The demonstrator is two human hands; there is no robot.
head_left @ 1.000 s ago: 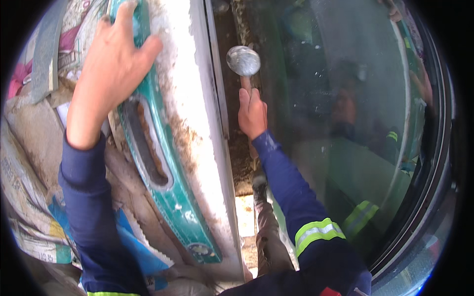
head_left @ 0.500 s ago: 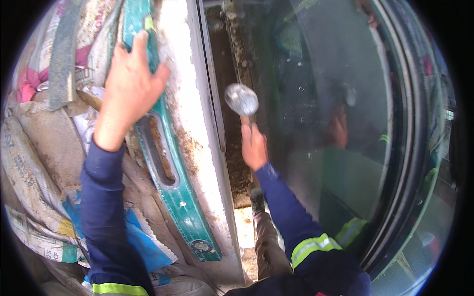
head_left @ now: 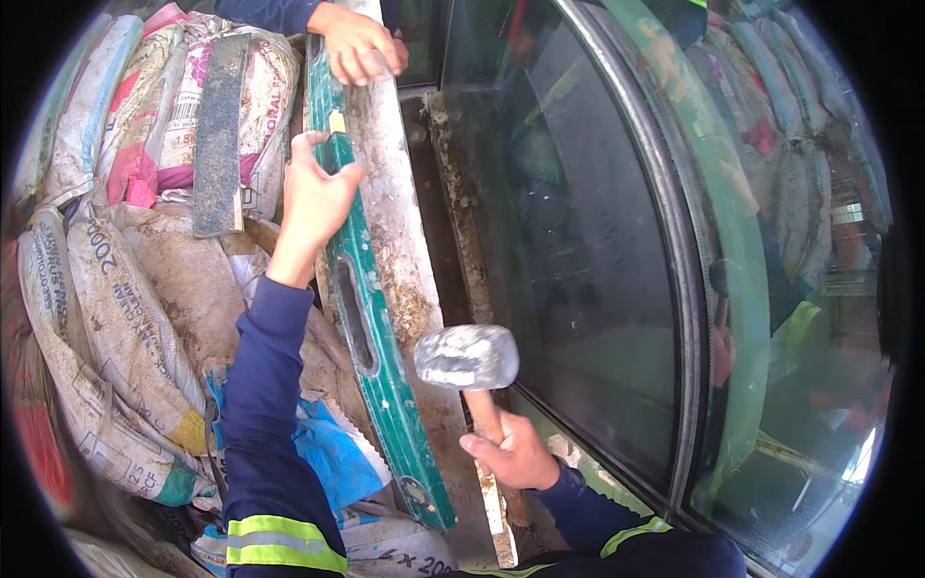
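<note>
A long green spirit level (head_left: 374,318) lies along the whitish, dirt-marked slab (head_left: 409,270). My left hand (head_left: 318,204) grips the level's edge near its yellowish vial, fingers bent over it and thumb apart. In my right hand (head_left: 517,453) is a mallet (head_left: 469,356), held by its wooden handle. Its pale, scuffed head is raised, overlapping the slab's right edge in view. At the top, another person's hand (head_left: 358,43) rests over the far end of the level and slab.
Stacked woven sacks (head_left: 145,318) fill the left side, with a flat grey strip (head_left: 222,135) lying on them. A narrow gap (head_left: 453,231) runs right of the slab. Beyond it stands a dark glass pane (head_left: 578,241) in a black frame, with reflections.
My right hand has brought the mallet nearer to me and closer to the slab. The view has shifted, and another person's hand now shows at the far end. My left hand stays on the level.
</note>
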